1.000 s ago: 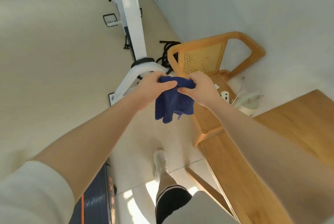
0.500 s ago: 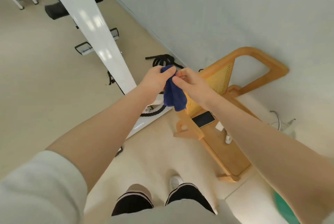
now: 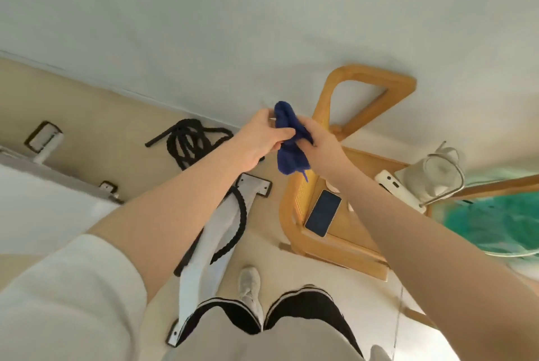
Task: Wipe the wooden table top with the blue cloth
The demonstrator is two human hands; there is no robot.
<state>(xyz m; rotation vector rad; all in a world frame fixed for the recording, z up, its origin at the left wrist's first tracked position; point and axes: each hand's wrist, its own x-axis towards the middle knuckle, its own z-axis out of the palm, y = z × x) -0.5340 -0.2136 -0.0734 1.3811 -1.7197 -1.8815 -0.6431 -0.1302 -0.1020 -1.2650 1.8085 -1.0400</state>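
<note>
Pinching the bunched blue cloth (image 3: 290, 139) mid-air, left hand (image 3: 262, 139) and right hand (image 3: 320, 145) risk wiping with a wad, or knocking the phone (image 3: 323, 213) below them.

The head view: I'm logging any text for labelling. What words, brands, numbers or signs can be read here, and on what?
None can be read.
Phone on the wooden chair: screen dark, no text.
White power strip: no legible marking.
Blue cloth, held by left hand and right hand: plain.
</note>
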